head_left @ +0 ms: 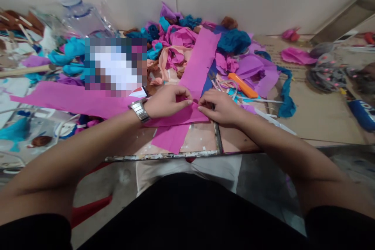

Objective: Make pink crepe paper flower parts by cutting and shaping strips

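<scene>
Two long strips of pink crepe paper cross on the table in front of me. One pink crepe paper strip runs from the left to beneath my hands; a second pink strip slants from the back down to the front edge. My left hand, with a watch at the wrist, pinches the upper edge of the crosswise strip between thumb and fingertips. Close beside it, my right hand pinches the same edge, thumb against curled fingers. The fingertips almost meet.
Scissors and an orange box cutter lie right of the slanted strip. Crumpled crepe paper piles up along the wall. A plastic bottle and a pixelated phone are at left, cardboard at right.
</scene>
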The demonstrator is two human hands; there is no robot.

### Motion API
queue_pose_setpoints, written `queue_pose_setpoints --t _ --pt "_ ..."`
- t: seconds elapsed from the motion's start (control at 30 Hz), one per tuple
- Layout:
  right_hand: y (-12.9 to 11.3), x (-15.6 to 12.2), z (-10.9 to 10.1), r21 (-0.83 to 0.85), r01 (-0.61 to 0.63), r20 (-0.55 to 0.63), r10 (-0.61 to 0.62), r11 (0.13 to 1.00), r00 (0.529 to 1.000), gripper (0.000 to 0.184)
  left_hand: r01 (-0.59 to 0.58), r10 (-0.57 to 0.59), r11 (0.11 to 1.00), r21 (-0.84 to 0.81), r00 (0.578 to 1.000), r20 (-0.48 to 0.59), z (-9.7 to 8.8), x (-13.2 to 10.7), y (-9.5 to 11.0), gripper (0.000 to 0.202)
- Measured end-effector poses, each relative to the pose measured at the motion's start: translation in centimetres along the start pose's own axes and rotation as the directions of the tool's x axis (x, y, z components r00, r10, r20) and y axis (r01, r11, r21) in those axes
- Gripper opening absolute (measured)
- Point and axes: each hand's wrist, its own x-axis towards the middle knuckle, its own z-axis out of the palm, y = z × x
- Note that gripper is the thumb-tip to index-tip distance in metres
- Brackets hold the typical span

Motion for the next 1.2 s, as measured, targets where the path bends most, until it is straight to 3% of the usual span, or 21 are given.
queue_pose_setpoints --t 0.27,0.47,0.7,0.8,0.9,1.2 --pt "-1.5 1.1 0.7 0.260 -0.232 0.009 0.237 0.938 0.971 0.021 0.056 -0.071 0.994 -0.096 0.985 -0.158 0.0 -2.0 -0.4 0.023" --pt "-2.2 3.0 1.1 0.231 -0.259 0.022 0.261 0.938 0.965 0.022 0.043 -0.066 0.992 -0.118 0.979 -0.193 -0.1 -2.6 -0.7 0.026" --pt "-1.7 4.2 3.0 0.305 -0.259 -0.097 0.301 0.916 0.949 0.023 0.054 -0.076 0.993 -0.103 0.970 -0.231 -1.0 -2.8 -2.1 0.034" --pt "-1.4 3.8 3.8 0.383 -0.196 -0.156 0.273 0.903 0.949 0.032 0.078 -0.112 0.986 -0.146 0.966 -0.234 -1.2 -3.0 -2.6 0.034" --pt "-1.1 3.3 4.0 0.335 -0.124 -0.193 0.197 0.934 0.961 0.041 0.089 -0.133 0.974 -0.208 0.968 -0.211 -1.2 -3.2 -2.7 0.033" --pt "-1.2 2.0 4.0 0.170 -0.025 -0.250 0.067 0.985 0.966 0.032 0.096 -0.143 0.958 -0.269 0.977 -0.161 -1.0 -3.5 -1.9 0.030"
